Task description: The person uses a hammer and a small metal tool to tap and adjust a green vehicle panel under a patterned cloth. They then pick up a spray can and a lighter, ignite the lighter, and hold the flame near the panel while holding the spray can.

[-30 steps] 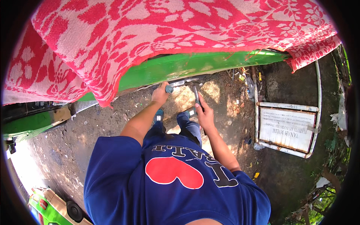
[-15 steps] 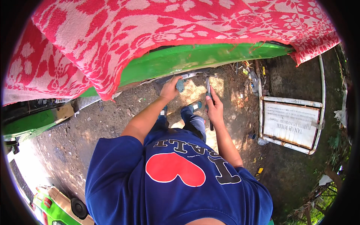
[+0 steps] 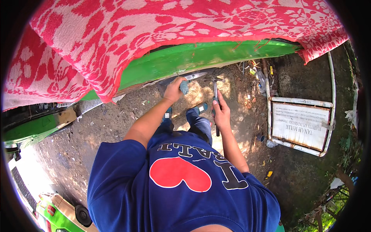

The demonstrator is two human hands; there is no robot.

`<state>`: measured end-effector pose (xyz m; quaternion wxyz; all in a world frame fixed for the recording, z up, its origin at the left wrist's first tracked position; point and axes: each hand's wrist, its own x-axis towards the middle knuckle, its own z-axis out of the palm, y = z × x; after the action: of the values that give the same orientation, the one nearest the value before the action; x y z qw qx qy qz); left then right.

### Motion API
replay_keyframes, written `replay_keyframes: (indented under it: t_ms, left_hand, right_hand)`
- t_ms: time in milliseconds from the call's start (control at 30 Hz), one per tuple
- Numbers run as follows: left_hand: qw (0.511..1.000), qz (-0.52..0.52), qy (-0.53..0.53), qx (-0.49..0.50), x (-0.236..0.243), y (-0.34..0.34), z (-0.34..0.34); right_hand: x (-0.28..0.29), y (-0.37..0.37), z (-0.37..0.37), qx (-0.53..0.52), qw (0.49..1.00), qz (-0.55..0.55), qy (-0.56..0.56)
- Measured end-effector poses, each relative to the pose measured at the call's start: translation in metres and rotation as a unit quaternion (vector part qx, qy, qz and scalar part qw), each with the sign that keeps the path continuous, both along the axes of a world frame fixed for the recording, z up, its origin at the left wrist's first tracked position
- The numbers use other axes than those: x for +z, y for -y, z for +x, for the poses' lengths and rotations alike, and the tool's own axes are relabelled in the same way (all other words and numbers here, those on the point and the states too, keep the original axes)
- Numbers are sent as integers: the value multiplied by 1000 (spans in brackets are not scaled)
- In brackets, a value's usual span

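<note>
My left hand point(image 3: 174, 90) is closed beside the lower edge of a green vehicle body panel point(image 3: 162, 63). It grips a blue-grey lump point(image 3: 184, 87), whose exact kind I cannot make out. Just beyond the lump runs a pale metal strip point(image 3: 198, 75) along the panel's underside. To the right, the fingers of my right hand point(image 3: 222, 114) wrap round the handle of a hammer point(image 3: 215, 88). Its metal head points away from me, near the strip's right end, and the dark handle end hangs below my fist.
A red and white patterned cloth point(image 3: 185, 19) drapes over the panel. On the right, a white sign in a rusty pipe frame point(image 3: 269, 116) lies on the ground. Litter point(image 3: 259, 79) is scattered near the panel's right end. A green and beige vehicle point(image 3: 63, 212) stands at lower left.
Both hands keep their grips and have barely moved. The hammer head sits slightly lower against the panel, and more of the pale strip shows.
</note>
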<state>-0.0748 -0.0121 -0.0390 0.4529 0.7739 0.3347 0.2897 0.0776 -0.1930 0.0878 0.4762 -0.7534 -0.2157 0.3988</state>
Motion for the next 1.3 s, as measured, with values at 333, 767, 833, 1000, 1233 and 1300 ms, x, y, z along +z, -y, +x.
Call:
replay_keyframes:
  t_ms: [333, 767, 833, 1000, 1233, 1300]
  left_hand:
    - [996, -81, -13, 33, 2, -19, 11]
    - [994, -33, -103, 1, -23, -8, -20]
    - [996, -14, -80, -32, -16, 0, -22]
    - [998, -4, -61, -34, 2, 1, -12]
    - [998, 5, -52, -38, 0, -1, -8]
    - [998, 4, -52, -35, 5, -2, -8]
  right_hand:
    - [12, -14, -9, 77, 990, 19, 113]
    - [-10, -19, -18, 143, 971, 26, 191]
    - [-11, -13, -13, 120, 975, 38, 184]
    - [-3, -14, -3, 76, 990, -11, 117]
    - [-8, -13, -2, 58, 991, 16, 121]
    - [-8, -12, -3, 62, 990, 16, 124]
